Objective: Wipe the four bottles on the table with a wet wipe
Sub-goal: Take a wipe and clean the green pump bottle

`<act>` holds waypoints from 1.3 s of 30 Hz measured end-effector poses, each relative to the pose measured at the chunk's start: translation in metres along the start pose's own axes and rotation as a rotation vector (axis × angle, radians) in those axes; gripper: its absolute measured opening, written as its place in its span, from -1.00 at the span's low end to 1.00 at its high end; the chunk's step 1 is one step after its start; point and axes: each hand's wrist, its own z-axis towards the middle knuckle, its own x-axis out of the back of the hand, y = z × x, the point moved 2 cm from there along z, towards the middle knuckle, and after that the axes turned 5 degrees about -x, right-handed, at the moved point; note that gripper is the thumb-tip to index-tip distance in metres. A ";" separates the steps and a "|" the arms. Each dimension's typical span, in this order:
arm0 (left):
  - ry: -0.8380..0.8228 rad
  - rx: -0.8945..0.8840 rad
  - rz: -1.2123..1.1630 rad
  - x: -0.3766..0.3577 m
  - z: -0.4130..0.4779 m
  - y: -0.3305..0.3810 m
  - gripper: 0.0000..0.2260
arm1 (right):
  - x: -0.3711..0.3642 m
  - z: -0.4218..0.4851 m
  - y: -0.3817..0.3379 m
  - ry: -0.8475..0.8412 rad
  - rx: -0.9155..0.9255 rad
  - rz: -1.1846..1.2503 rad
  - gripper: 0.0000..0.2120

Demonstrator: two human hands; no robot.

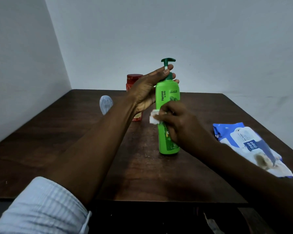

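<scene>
A tall green pump bottle (168,93) stands upright in the middle of the dark wooden table (142,174). My left hand (149,90) grips its neck and shoulder just below the pump head. My right hand (179,125) presses a small white wet wipe (154,117) against the bottle's front, halfway up. Behind my left hand stands a red bottle (134,80), mostly hidden. A pale, translucent bottle (105,103) sits further left, partly behind my left forearm. No fourth bottle is visible.
A blue and white pack of wet wipes (250,146) lies on the table's right side, near the edge. Grey walls close in behind and to the left of the table. The front edge of the table runs under my forearms.
</scene>
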 end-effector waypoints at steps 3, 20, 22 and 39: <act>-0.010 -0.006 0.015 -0.001 0.000 -0.001 -0.79 | -0.008 -0.027 -0.006 -0.116 -0.014 -0.030 -0.72; -0.024 -0.005 0.038 -0.001 -0.002 0.002 -0.77 | -0.011 -0.057 -0.012 -0.211 0.021 -0.042 -0.74; -0.036 -0.003 0.044 -0.005 -0.004 0.002 -0.78 | -0.005 -0.039 -0.008 -0.136 0.000 -0.027 -0.74; -0.177 0.014 -0.056 -0.010 -0.011 0.006 -0.74 | 0.029 0.047 0.012 0.364 -0.134 0.052 -0.78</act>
